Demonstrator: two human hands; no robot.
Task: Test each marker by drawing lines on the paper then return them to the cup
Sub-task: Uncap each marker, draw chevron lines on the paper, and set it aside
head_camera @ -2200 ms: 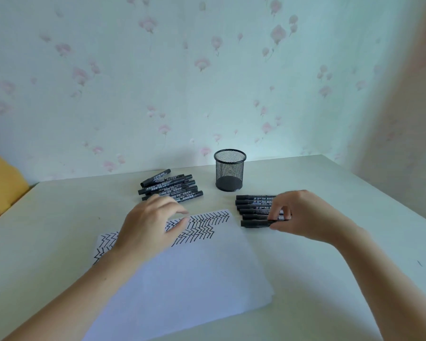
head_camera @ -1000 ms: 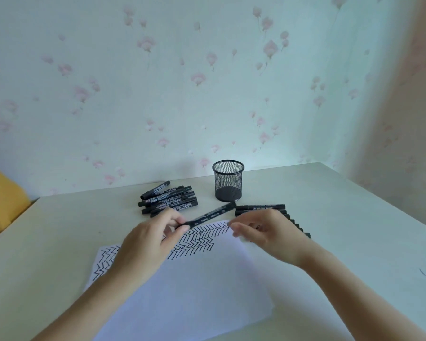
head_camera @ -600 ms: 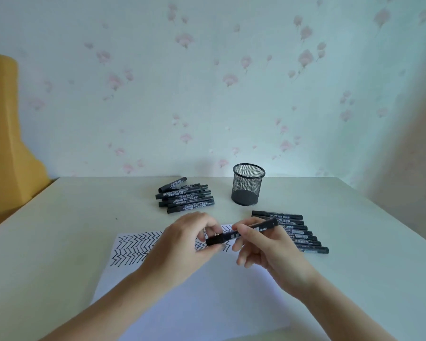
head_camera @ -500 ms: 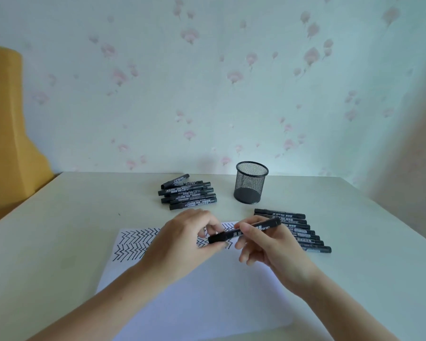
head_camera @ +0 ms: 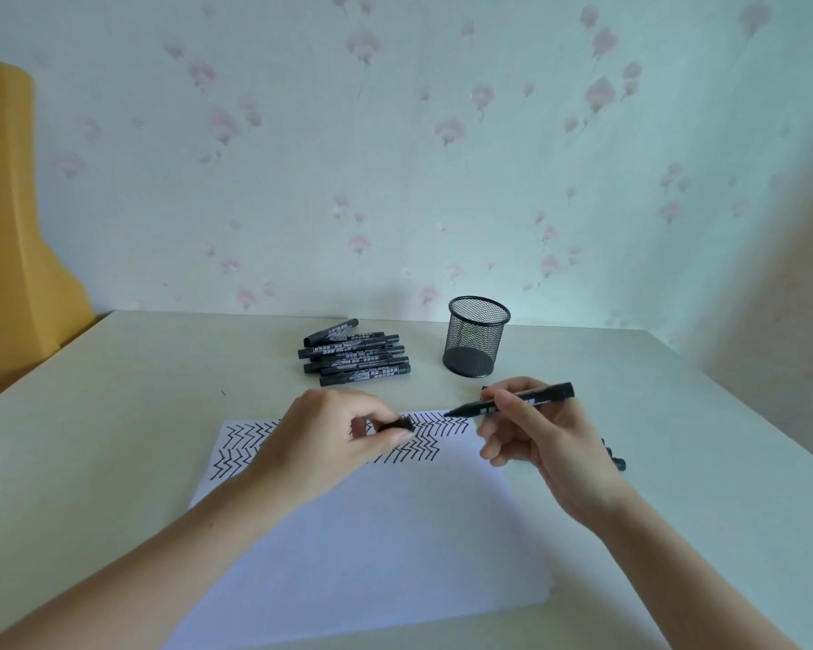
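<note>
My right hand (head_camera: 543, 443) grips an uncapped black marker (head_camera: 522, 400), its tip pointing left just above the top edge of the white paper (head_camera: 372, 546). My left hand (head_camera: 334, 438) pinches the marker's black cap (head_camera: 397, 423) over the zigzag lines drawn along the paper's upper part. A black mesh cup (head_camera: 476, 337) stands upright behind the paper. Several capped black markers (head_camera: 355, 354) lie in a pile left of the cup. Another row of markers (head_camera: 613, 455) is mostly hidden behind my right hand.
A pale table (head_camera: 113, 415) carries everything; its far edge meets a floral wallpapered wall. A yellow object (head_camera: 10, 227) stands off the table's left side.
My hands pulled the cap off the marker: the left hand now holds the cap apart, the right hand moved right with the uncapped marker. The camera view also shifted.
</note>
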